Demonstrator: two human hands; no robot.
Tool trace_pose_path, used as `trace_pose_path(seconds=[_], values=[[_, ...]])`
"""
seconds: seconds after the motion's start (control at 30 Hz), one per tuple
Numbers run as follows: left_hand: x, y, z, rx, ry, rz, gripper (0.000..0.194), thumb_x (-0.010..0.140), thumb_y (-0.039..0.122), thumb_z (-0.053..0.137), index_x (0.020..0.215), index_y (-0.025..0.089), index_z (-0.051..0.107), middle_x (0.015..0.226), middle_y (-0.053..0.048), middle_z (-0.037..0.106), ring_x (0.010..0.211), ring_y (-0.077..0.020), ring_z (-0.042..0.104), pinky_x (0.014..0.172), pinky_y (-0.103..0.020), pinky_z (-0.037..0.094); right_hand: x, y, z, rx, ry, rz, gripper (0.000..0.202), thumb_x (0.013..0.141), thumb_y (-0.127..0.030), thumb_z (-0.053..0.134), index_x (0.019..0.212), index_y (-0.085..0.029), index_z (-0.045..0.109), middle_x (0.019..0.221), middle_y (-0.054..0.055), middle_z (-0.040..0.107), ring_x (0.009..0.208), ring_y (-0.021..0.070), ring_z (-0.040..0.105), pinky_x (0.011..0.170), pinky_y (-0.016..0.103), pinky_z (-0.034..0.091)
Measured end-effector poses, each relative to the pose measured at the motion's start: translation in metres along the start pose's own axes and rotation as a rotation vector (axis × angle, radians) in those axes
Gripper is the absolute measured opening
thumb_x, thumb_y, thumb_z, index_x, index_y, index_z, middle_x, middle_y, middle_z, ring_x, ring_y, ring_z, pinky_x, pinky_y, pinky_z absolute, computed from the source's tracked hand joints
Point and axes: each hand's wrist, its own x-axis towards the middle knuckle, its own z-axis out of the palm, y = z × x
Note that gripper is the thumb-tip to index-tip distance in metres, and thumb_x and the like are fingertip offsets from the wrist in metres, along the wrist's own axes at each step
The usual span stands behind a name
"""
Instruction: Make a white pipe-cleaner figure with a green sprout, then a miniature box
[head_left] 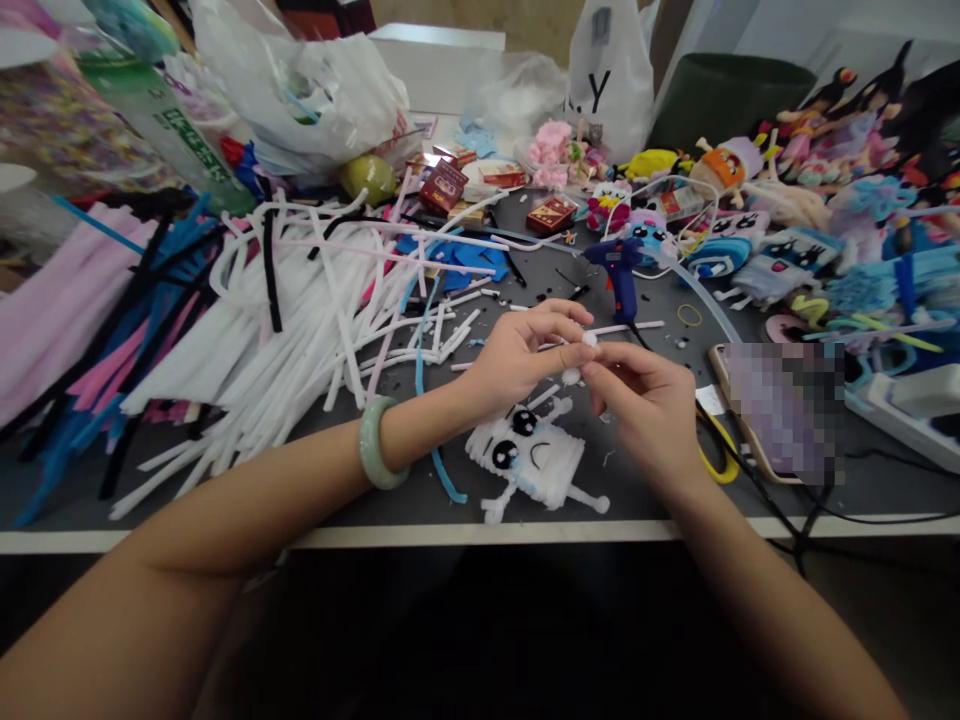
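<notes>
My left hand (525, 350), with a pale green bangle (375, 442) on its wrist, pinches a small curled piece of white pipe cleaner (590, 341) between thumb and fingers. Closed on the same piece from the other side, my right hand (645, 405) meets it at the fingertips. A bit of white fuzz shows just below the fingertips; part of the piece is hidden by them. Beneath the hands a white pipe-cleaner figure (555, 462) lies on the table, with big black eyes, a downturned mouth and little limbs.
A blue glue gun (619, 275) stands behind my hands. White pipe cleaners (300, 310) are heaped at left, beside pink ones (71, 295). To the right lie yellow-handled scissors (721, 455), a phone (780, 415) and cables. Finished dolls (780, 265) crowd the back right.
</notes>
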Motion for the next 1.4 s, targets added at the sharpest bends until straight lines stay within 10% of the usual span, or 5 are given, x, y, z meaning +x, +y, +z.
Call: trace_pose_path(seconds=[0.53,0.93,1.1,1.4], values=[[-0.006,0.005,0.004,0.163,-0.034,-0.029,0.019,0.069,0.034,0.084,0.082,0.022,0.077,0.107,-0.006,0.065,0.101,-0.0199,0.061,0.093,-0.038,0.049,-0.005,0.001,-0.02,0.296,-0.045,0.25,0.008,0.068,-0.027,0.077,0.067,-0.021,0.072,0.05,-0.005,0.05,0.048,0.008,0.04,0.048,0.024,0.033],[-0.008,0.042,-0.014,1.026,-0.799,0.0,0.077,0.055,0.05,0.088,0.121,0.021,0.062,0.131,-0.014,0.062,0.124,-0.0332,0.055,0.1,-0.039,0.043,-0.005,-0.011,-0.054,0.236,-0.109,0.383,0.008,0.065,-0.024,0.075,0.059,-0.021,0.07,0.051,-0.003,0.051,0.048,0.0079,0.04,0.047,0.024,0.031],[-0.023,0.047,-0.005,1.283,-0.882,-0.005,0.105,0.043,0.04,0.094,0.136,0.024,0.049,0.142,-0.017,0.053,0.131,-0.0428,0.044,0.105,-0.053,0.035,-0.005,-0.01,-0.053,0.206,-0.118,0.384,0.01,0.066,-0.022,0.074,0.057,-0.022,0.069,0.052,-0.002,0.053,0.049,0.0085,0.041,0.046,0.025,0.032],[-0.03,0.053,0.014,1.449,-1.012,-0.103,0.065,0.065,0.026,0.08,0.125,0.016,0.055,0.137,-0.02,0.05,0.117,-0.0419,0.051,0.092,-0.055,0.045,-0.002,-0.008,-0.051,0.223,-0.166,0.403,0.009,0.062,-0.018,0.076,0.056,-0.019,0.069,0.051,-0.002,0.055,0.047,0.0065,0.041,0.044,0.023,0.029]])
